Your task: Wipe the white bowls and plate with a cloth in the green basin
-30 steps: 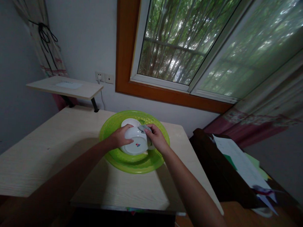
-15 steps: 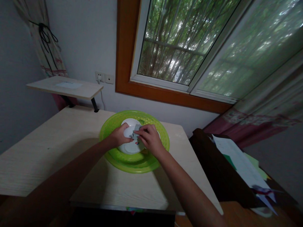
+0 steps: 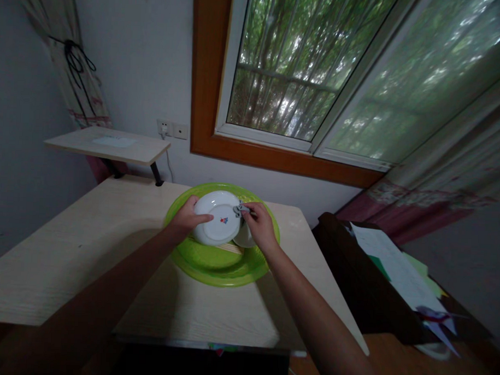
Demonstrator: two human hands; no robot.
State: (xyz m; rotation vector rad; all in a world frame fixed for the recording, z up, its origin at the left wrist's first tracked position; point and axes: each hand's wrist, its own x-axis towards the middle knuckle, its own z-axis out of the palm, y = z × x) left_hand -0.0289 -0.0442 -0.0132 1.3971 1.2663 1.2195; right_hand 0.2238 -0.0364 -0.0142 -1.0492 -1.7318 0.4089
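Note:
My left hand [image 3: 187, 217] grips the left rim of a white plate [image 3: 218, 230], thumb on its face. The plate is tilted over a green basin [image 3: 208, 268], and a small red and blue mark shows on the side facing me. At the plate's right edge my right hand [image 3: 260, 223] pinches a grey patterned cloth [image 3: 240, 209] against it. Below the right hand, a second white dish [image 3: 245, 236] lies partly hidden in the basin. Thin pale sticks, perhaps chopsticks [image 3: 233, 248], show beneath the plate.
The basin stands on a pale wooden desk [image 3: 83, 258]. A raised shelf [image 3: 140, 151] with a paper on it is at the desk's back left. To the right, a dark cabinet [image 3: 341, 267] bears papers [image 3: 389, 258]. A window [image 3: 295, 74] is behind.
The plate has been lifted and tilted, so its marked side faces me more. The cloth has moved from its middle to the right edge. The second dish and sticks show more.

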